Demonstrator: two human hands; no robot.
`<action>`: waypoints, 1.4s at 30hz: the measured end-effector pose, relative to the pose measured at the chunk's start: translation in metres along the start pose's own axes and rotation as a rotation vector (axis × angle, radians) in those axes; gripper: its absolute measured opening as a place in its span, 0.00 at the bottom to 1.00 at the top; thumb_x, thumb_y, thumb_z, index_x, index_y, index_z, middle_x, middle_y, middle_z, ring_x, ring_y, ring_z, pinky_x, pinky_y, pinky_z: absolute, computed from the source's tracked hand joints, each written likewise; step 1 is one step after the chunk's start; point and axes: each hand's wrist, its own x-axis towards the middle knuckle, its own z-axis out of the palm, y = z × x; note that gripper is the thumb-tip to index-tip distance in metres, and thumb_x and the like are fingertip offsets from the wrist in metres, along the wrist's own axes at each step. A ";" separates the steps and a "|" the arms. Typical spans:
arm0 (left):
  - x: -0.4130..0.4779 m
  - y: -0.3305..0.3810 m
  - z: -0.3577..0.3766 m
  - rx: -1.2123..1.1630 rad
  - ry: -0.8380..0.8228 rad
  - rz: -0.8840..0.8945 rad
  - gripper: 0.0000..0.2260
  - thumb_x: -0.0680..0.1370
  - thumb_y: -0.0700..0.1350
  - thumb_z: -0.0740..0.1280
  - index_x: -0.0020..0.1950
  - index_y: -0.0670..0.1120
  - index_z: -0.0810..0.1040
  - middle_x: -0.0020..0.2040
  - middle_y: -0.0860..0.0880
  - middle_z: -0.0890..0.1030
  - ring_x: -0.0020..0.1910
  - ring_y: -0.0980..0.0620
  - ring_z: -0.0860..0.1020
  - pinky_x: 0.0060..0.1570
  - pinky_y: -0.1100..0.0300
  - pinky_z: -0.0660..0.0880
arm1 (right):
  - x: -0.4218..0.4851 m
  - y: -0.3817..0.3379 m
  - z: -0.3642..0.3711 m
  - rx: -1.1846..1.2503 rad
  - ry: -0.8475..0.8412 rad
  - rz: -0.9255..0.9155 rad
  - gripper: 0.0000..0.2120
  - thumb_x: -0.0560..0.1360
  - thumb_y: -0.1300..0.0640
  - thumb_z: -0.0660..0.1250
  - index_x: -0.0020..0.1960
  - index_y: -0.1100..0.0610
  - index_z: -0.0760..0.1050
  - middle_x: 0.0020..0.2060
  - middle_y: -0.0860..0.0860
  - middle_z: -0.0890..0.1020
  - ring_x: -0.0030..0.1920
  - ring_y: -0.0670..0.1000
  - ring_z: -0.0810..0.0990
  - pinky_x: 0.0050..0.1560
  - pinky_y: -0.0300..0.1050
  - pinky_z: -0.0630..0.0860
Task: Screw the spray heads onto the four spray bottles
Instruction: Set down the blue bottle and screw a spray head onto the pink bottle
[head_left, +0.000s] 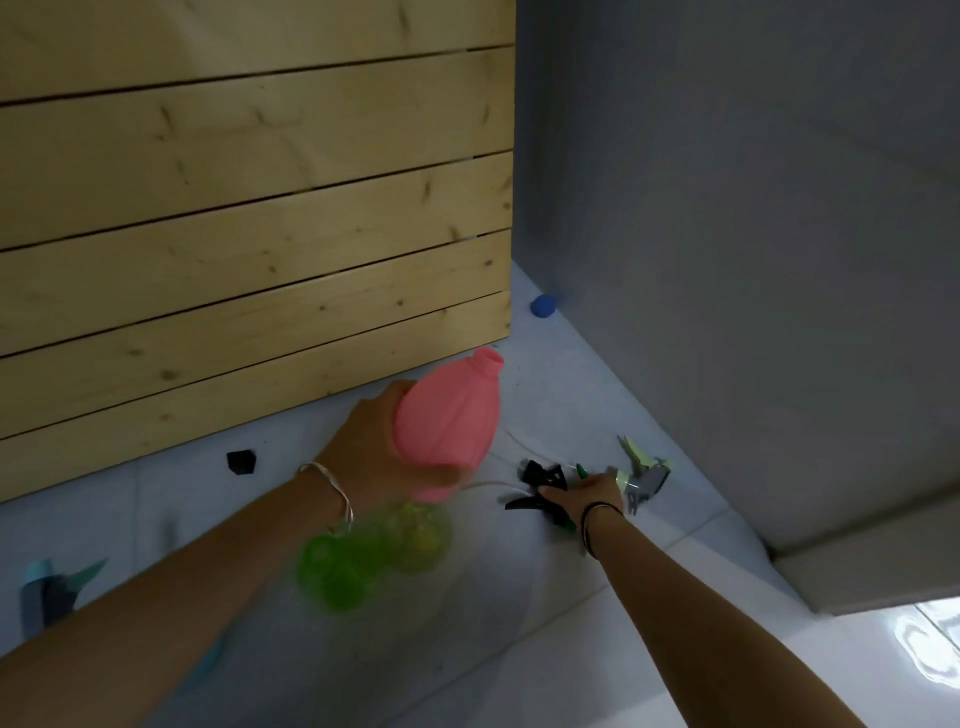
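Note:
My left hand (371, 447) grips a pink spray bottle (449, 423) by its base, lifted off the floor with its open neck tilted up and to the right. My right hand (589, 493) reaches down onto a cluster of spray heads on the floor: black ones (540, 475) and a pale green and grey one (644, 470), fingers curled over them; which head it grips is hidden. A green bumpy bottle (374, 551) lies blurred below my left wrist. A blue spray head (52, 587) lies at the far left on the floor.
A slatted wooden panel (249, 234) stands upright behind the hands. A grey wall (753, 260) closes the right side. On the white tiled floor (467, 649) lie a small black cap (241, 461) and a blue round object (544, 305) in the corner.

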 end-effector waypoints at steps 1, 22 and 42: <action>-0.001 0.000 0.000 -0.008 -0.005 -0.004 0.46 0.48 0.66 0.76 0.64 0.58 0.66 0.59 0.55 0.75 0.55 0.52 0.77 0.46 0.57 0.78 | -0.001 0.000 0.000 0.074 -0.013 0.014 0.31 0.66 0.52 0.77 0.63 0.65 0.72 0.57 0.59 0.79 0.55 0.57 0.79 0.55 0.44 0.75; -0.119 0.117 -0.095 -0.100 0.010 0.096 0.36 0.58 0.46 0.80 0.60 0.56 0.65 0.54 0.53 0.75 0.51 0.52 0.76 0.38 0.64 0.73 | -0.242 -0.108 -0.163 0.687 -0.139 -0.501 0.08 0.75 0.59 0.67 0.52 0.59 0.71 0.46 0.58 0.79 0.39 0.51 0.80 0.43 0.43 0.79; -0.245 0.104 -0.131 -0.163 0.093 0.006 0.40 0.54 0.51 0.80 0.60 0.58 0.64 0.55 0.54 0.73 0.52 0.51 0.75 0.37 0.66 0.73 | -0.420 -0.121 -0.180 1.183 -0.066 -0.863 0.08 0.78 0.53 0.64 0.55 0.54 0.74 0.50 0.50 0.82 0.50 0.49 0.82 0.41 0.36 0.80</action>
